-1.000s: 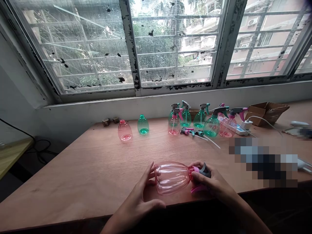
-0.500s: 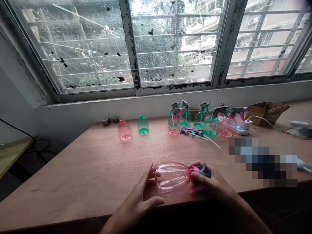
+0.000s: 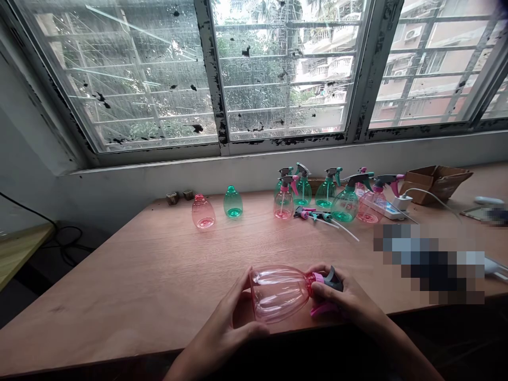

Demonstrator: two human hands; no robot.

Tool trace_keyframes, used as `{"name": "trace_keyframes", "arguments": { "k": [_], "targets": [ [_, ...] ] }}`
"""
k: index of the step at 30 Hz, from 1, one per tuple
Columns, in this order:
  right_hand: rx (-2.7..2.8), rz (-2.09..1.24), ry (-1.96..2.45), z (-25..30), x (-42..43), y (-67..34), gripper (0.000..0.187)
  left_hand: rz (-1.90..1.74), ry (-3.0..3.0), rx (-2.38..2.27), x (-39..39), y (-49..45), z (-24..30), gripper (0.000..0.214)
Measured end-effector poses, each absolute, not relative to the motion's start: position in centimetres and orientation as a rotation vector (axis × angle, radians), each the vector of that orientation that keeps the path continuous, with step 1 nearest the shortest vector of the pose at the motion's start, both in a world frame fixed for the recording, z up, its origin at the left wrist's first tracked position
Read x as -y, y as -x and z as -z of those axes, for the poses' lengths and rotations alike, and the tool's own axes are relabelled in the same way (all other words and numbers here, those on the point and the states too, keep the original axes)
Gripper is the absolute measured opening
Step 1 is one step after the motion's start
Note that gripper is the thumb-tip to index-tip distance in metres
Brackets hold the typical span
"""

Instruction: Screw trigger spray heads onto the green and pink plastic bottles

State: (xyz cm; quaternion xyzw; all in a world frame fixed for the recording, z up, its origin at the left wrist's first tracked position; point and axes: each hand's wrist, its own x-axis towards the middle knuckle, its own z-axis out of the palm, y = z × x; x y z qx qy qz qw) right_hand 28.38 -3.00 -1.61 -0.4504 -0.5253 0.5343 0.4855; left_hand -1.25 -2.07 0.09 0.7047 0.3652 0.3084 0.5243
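A clear pink spray bottle (image 3: 280,293) lies on its side above the table's front edge, its base to the left and its neck to the right. My left hand (image 3: 230,323) cups the base, with the fingers behind it and the thumb at its lower edge. At the neck, my right hand (image 3: 349,296) is closed round the grey spray head (image 3: 332,280) with its pink collar. The pink trigger (image 3: 323,308) points down toward me, partly covered by that hand. No liquid shows inside the bottle.
Headless pink (image 3: 203,212) and green (image 3: 233,202) bottles stand at the back. To their right are several assembled spray bottles (image 3: 326,190), loose spray heads (image 3: 313,214), a power strip (image 3: 391,211) and an open cardboard box (image 3: 434,184). A blurred patch (image 3: 432,267) covers something at right.
My left hand's fingers have closed in on the bottle's base. The bottle has turned a little, its base dipping slightly toward me. My right hand stays almost where it was.
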Motion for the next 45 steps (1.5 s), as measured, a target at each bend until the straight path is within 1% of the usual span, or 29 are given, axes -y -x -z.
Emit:
{"name": "trace_keyframes", "arguments": {
  "k": [6, 10, 11, 16, 21, 25, 28, 32, 33, 37, 38, 45],
  "targets": [
    [1.255, -1.326, 1.071, 1.68, 2.96, -28.37, 0.043, -0.781, -1.766, -0.857, 1.83, 1.12, 0.32, 0.09],
    [1.268, -1.314, 1.082, 1.56, 2.91, -28.44, 0.043, -0.77, -1.716, -0.822, 2.01, 1.07, 0.16, 0.105],
    [1.281, -1.312, 1.091, 1.52, 2.9, -28.46, 0.044, -0.776, -1.688, -0.807, 2.05, 1.05, 0.02, 0.106],
    [1.271, -1.307, 1.094, 1.38, 2.91, -28.4, 0.044, -0.74, -1.713, -0.815, 2.02, 0.99, -0.47, 0.09],
    [1.222, -1.357, 1.038, 1.37, 3.1, -28.3, 0.043, -0.772, -1.849, -0.874, 2.09, 1.09, -0.2, 0.088],
    [1.141, -1.441, 1.02, 1.58, 3.14, -28.37, 0.049, -0.778, -1.813, -0.796, 2.05, 1.08, 0.03, 0.092],
    [1.114, -1.491, 1.017, 1.78, 3.13, -28.51, 0.049, -0.783, -1.774, -0.737, 1.87, 1.12, 0.22, 0.087],
    [1.119, -1.493, 0.994, 1.9, 3.11, -28.73, 0.045, -0.783, -1.784, -0.751, 1.78, 1.29, 0.51, 0.081],
    [1.119, -1.487, 0.991, 1.9, 3.1, -28.76, 0.044, -0.772, -1.79, -0.761, 1.81, 1.33, 0.52, 0.082],
    [1.12, -1.473, 1.006, 1.83, 3.08, -28.76, 0.043, -0.751, -1.765, -0.797, 2.0, 1.32, 0.23, 0.102],
    [1.119, -1.478, 1.008, 1.82, 3.08, -28.73, 0.044, -0.757, -1.743, -0.8, 2.03, 1.27, 0.14, 0.102],
    [1.151, -1.456, 1.013, 1.8, 2.99, -28.77, 0.047, -0.781, -1.663, -0.768, 1.98, 0.95, 0.47, 0.09]
  ]
}}
